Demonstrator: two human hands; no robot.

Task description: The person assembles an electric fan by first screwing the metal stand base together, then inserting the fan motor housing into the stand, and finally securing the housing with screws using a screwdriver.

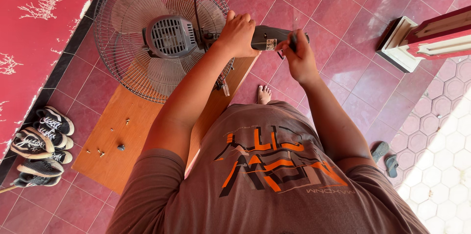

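Note:
A pedestal fan lies across a wooden table [113, 141], its round wire grille [147, 33] and grey motor housing [170, 37] facing up. My left hand [239, 34] grips the fan's neck where it meets the dark grey control housing [269, 38]. My right hand [298, 56] holds a dark-handled tool, probably a screwdriver [293, 42], with its tip against that housing. My bare foot [264, 95] shows on the tiles below.
Several small screws [100, 152] and a dark knob [120, 147] lie loose on the wooden table. Sneakers [41, 148] sit in a row at left beside a red wall. A cream and red column base [417, 42] stands at right; sandals [385, 158] lie nearby.

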